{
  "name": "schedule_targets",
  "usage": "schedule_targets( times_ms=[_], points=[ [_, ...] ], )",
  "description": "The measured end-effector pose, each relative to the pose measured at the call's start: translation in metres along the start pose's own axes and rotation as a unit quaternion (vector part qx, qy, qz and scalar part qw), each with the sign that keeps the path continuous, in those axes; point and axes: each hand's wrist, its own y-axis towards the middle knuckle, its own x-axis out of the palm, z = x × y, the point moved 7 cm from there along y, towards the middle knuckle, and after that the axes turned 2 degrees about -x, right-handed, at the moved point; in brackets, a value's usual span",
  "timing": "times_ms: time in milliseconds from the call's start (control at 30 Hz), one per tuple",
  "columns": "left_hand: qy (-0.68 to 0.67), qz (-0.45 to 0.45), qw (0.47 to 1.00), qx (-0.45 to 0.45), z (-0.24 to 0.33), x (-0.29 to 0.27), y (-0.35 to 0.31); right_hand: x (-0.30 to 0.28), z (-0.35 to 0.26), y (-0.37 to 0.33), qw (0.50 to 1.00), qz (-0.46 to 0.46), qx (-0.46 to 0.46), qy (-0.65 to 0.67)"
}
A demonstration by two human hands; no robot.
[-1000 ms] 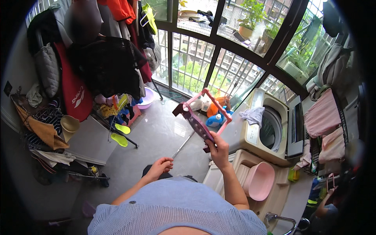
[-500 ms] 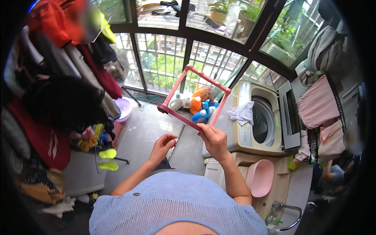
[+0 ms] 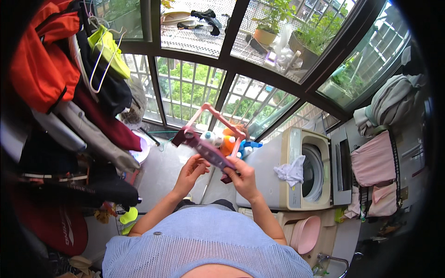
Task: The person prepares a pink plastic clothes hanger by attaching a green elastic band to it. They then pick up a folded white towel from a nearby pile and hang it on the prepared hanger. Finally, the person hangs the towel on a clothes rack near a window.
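A pink rectangular frame (image 3: 221, 119) with a thicker maroon bar (image 3: 211, 153) along its near side is held in the air, tilted. My right hand (image 3: 244, 178) grips the bar near its right end, thumb on top. Just below the bar's middle hovers my left hand (image 3: 189, 175), fingers bent and apart, with nothing seen in it. Behind the frame, detergent bottles stand on the floor, among them a white bottle (image 3: 208, 138), an orange one (image 3: 227, 145) and a blue one (image 3: 252, 144), partly hidden by it.
To the right is a top-loading washing machine (image 3: 293, 194), its lid raised and a pale cloth (image 3: 291, 171) on its rim. A pink basin (image 3: 308, 235) leans nearby. Hanging clothes (image 3: 51, 55) crowd the left, above a lilac basin (image 3: 140, 150). Barred windows (image 3: 192, 85) stand ahead.
The frame has come down and tipped, its maroon bar turned to show its face. My right hand has moved down and left with it. The view has shifted, revealing more window.
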Motion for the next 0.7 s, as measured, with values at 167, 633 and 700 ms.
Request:
schedule_targets(
  times_ms=[167, 633, 700],
  points=[
    [0.006, 0.001, 0.999, 0.043, 0.010, -0.005, 0.032, 0.001, -0.017, 0.050, 0.990, -0.065, -0.101, -0.071],
    [-0.178, 0.117, 0.971, 0.111, 0.045, 0.070, 0.133, -0.068, -0.018, 0.150, 0.884, -0.103, -0.411, -0.196],
    [-0.180, 0.137, 0.966, 0.124, 0.046, 0.076, 0.141, -0.079, -0.010, 0.162, 0.905, -0.151, -0.381, -0.116]
  ],
)
